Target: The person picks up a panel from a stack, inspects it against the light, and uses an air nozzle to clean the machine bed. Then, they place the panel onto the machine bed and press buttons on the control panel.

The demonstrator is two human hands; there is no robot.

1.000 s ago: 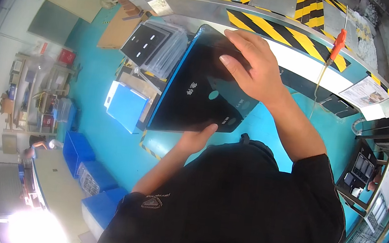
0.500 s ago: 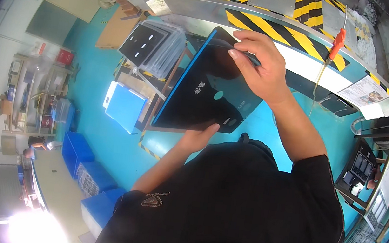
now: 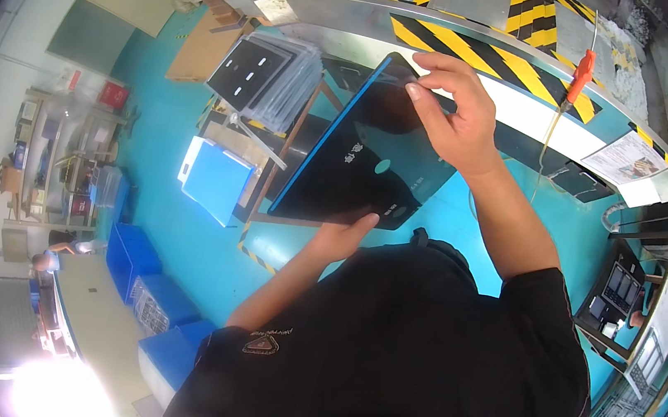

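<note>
Between my hands I hold a thin, glossy black panel (image 3: 329, 179) with a blue edge, a small oval mark and pale printed characters. It is tilted in front of my body, and its dark surface mirrors the surroundings. My left hand (image 3: 343, 239) grips the near edge, with the thumb on the face and the other fingers hidden beneath. At the far corner, my right hand (image 3: 460, 116) has its thumb and bent fingers closed on the panel's edge.
Left of the panel stand a stack of clear plastic trays (image 3: 302, 92) with a black plate and a blue sheet (image 3: 216, 182). A metal bench with striped tape (image 3: 485, 64) runs ahead; an orange-handled tool (image 3: 581, 76) hangs there. Blue boxes (image 3: 132, 259) and another person are farther left.
The panel's far end has shifted slightly right along with my right hand, and the panel's tilt has changed a little. My left hand stays at the near edge.
</note>
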